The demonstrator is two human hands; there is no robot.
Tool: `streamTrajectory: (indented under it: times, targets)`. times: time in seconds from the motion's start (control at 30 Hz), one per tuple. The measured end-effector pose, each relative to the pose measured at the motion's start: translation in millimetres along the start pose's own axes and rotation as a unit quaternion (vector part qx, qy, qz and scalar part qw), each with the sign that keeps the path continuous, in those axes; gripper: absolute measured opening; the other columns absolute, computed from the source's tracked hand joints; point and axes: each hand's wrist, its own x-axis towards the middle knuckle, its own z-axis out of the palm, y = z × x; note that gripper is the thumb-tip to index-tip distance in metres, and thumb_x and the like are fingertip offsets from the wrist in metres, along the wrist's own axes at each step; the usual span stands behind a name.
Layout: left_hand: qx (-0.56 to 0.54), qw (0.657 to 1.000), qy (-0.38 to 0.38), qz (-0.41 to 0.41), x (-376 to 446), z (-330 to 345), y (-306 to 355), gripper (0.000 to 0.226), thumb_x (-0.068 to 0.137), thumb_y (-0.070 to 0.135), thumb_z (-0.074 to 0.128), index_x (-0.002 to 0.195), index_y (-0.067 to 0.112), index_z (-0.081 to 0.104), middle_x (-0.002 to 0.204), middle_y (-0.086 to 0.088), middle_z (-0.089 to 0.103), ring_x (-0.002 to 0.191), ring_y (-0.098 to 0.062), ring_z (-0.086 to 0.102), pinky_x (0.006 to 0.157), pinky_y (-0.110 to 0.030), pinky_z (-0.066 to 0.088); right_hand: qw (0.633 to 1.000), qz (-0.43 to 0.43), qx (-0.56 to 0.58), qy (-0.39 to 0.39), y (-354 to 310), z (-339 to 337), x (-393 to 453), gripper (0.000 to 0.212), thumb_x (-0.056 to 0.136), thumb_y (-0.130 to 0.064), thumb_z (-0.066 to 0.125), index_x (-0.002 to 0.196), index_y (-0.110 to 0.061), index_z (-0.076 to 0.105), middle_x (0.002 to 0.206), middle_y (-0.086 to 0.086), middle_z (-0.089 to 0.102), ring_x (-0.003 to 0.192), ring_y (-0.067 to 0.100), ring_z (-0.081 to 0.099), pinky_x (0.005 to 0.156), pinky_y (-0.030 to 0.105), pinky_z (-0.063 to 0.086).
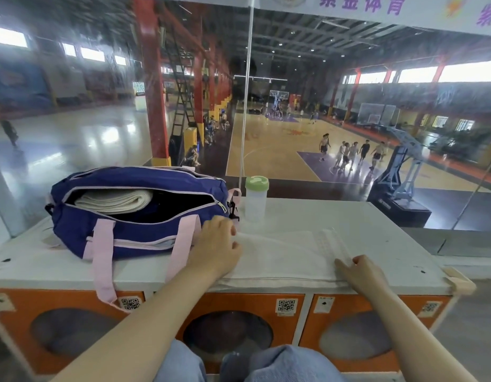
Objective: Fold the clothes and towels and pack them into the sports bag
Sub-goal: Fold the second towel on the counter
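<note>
A white desk (pixel 376 230) topped over orange-fronted cabinets (pixel 238 301) stands against a glass wall overlooking an indoor basketball court (pixel 280 150), where players gather near a hoop stand. On the desk, a navy sports bag (pixel 134 216) with pink straps sits unzipped, a folded cream towel (pixel 112 201) showing inside its opening. Just right of the bag stands a clear bottle (pixel 255 201) with a green lid. A white towel (pixel 288 255) lies flat on the desk to the right of the bag, its near edge along the desk's front. Both forearms reach forward from the bottom of the view over blue-trousered knees. The left hand (pixel 216 246) rests palm down on the towel's left end, touching the bag's side, fingers loosely curled on the cloth; whether it pinches the fabric cannot be told. The right hand (pixel 360 271) lies at the towel's near right corner, fingers extended flat on it and thumb raised.
</note>
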Motion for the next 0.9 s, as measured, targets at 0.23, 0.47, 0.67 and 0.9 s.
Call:
streamTrajectory:
  times: [0.23,0.47,0.67,0.9]
  targets:
    - [0.173,0.955,-0.242,0.003,15,63,-4,0.076,0.092,0.066,0.02,0.155,0.025,0.01,0.164,-0.004,0.001,0.15,-0.03,-0.004,0.12,-0.05,-0.002,0.994,0.035,-0.091,-0.047,-12,-6,5,0.048,0.083,-0.038,0.067,0.114,-0.003,0.057,0.087,0.005,0.055,0.069,0.016,0.051,0.051,0.025,0.037]
    - [0.188,0.938,-0.292,-0.009,9,70,-6,0.088,0.087,0.075,0.021,0.155,0.027,-0.007,0.163,-0.005,-0.014,0.149,-0.032,-0.014,0.119,-0.051,-0.008,0.993,0.069,0.031,-0.087,-5,-8,21,0.058,0.074,-0.03,0.078,0.117,0.004,0.059,0.106,0.015,0.063,0.096,0.031,0.06,0.075,0.031,0.046]
    - [0.129,0.962,-0.215,0.113,7,74,20,0.07,0.096,0.041,0.03,0.156,0.019,0.002,0.164,-0.002,-0.003,0.15,-0.02,-0.006,0.121,-0.042,-0.007,0.967,0.055,0.241,-0.068,-17,-23,10,0.023,0.079,-0.017,0.072,0.094,-0.007,0.058,0.101,0.017,0.064,0.094,0.034,0.064,0.085,0.043,0.056]
    - [0.088,0.957,-0.25,0.122,5,103,43,0.064,0.097,0.057,0.023,0.154,0.031,0.01,0.164,0.002,0.005,0.15,-0.022,0.001,0.12,-0.047,-0.003,0.928,0.042,0.36,-0.082,-35,-41,-10,0.03,0.084,-0.016,0.069,0.111,-0.01,0.058,0.102,0.012,0.065,0.09,0.027,0.064,0.072,0.036,0.057]
